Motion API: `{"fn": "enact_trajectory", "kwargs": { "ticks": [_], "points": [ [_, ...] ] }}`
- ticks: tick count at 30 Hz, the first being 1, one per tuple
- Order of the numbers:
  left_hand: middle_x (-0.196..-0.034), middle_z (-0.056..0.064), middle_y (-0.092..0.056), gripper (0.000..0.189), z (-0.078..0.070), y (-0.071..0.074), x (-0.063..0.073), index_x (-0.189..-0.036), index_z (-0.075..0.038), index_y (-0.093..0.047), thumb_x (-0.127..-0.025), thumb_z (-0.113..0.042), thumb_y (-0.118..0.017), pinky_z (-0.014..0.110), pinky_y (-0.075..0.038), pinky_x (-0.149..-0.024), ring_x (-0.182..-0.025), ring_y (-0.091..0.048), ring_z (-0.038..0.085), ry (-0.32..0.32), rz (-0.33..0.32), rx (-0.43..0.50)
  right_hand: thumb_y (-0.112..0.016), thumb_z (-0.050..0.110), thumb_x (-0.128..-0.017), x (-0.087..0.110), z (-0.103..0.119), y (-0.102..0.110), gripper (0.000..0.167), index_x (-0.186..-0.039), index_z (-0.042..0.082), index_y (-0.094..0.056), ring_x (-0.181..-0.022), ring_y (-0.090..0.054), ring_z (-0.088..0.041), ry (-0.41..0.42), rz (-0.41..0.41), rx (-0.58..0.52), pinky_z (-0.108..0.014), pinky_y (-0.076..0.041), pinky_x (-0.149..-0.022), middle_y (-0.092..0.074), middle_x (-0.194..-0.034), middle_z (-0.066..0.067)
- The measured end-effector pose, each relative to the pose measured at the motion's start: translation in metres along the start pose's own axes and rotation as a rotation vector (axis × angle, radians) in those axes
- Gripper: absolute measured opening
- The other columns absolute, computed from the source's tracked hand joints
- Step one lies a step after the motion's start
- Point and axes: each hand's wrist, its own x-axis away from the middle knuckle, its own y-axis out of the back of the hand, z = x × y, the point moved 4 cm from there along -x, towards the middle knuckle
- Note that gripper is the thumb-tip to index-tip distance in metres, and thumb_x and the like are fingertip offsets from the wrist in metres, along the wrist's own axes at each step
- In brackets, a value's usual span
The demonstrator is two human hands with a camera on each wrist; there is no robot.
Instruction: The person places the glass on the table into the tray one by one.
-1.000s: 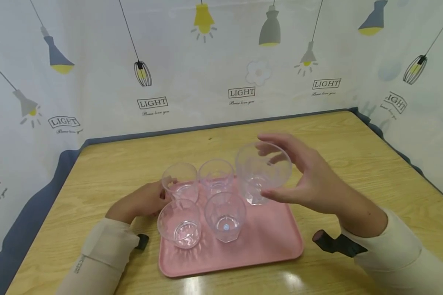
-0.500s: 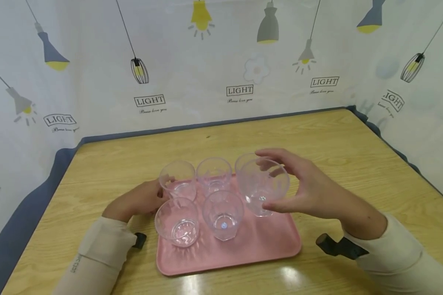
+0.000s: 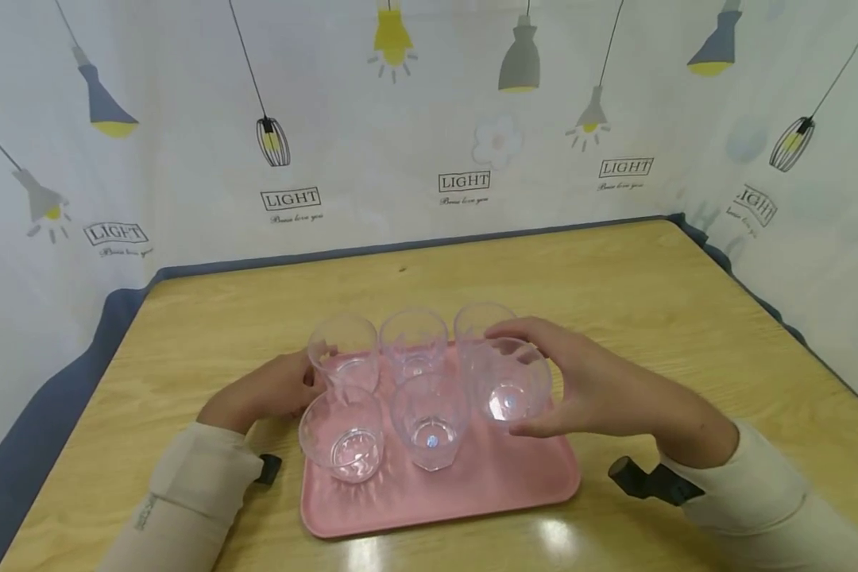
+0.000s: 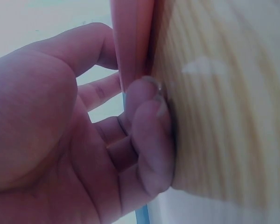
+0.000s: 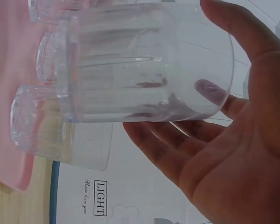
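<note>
My right hand [image 3: 579, 381] grips a clear plastic cup [image 3: 509, 389] between thumb and fingers, upright over the right part of a pink tray [image 3: 450, 504]. In the right wrist view, this cup's faceted base [image 5: 65, 70] appears slightly off the tray surface. Several matching clear cups stand on the tray: a back row with a left cup [image 3: 345, 353], a middle cup [image 3: 413, 345] and a right cup [image 3: 475, 322], and a front row with two cups. My left hand [image 4: 98, 121] holds the tray's left edge [image 4: 133, 42], its lower fingers curled against the tabletop.
The tray lies on a wooden table [image 3: 257, 318]. A white curtain [image 3: 372, 199] printed with lamps hangs behind and beside it. Black wrist mounts [image 3: 654, 481] stick out from the cream sleeves.
My right hand has lowered its cup and brought it nearer, from over the back-right cup toward the front row. The left hand stays at the tray's edge.
</note>
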Motion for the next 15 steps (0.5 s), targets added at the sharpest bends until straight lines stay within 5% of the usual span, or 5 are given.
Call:
{"fn": "enact_trajectory", "kwargs": {
  "ticks": [8, 15],
  "points": [
    [-0.075, 0.007, -0.057, 0.060, 0.001, -0.003, 0.000, -0.154, -0.010, -0.035, -0.099, -0.020, -0.058, 0.032, -0.046, -0.051, -0.054, -0.052, 0.016, -0.019, -0.007, -0.030, -0.089, 0.027, -0.075, 0.002, -0.011, -0.010, 0.085, -0.145, 0.017, -0.042, -0.126, -0.056, -0.022, -0.006, 0.069, -0.008, -0.046, -0.051, -0.100, -0.053, -0.143, -0.002],
    [-0.075, 0.007, -0.057, 0.060, 0.001, -0.001, -0.002, -0.154, -0.011, -0.035, -0.099, -0.019, -0.057, 0.031, -0.046, -0.051, -0.055, -0.052, 0.016, -0.008, -0.008, -0.029, -0.089, 0.032, -0.074, 0.000, -0.015, -0.006, 0.084, -0.143, 0.020, -0.043, -0.115, -0.060, -0.020, -0.020, 0.077, 0.032, -0.041, -0.054, -0.095, -0.055, -0.136, 0.000]
  ]
}}
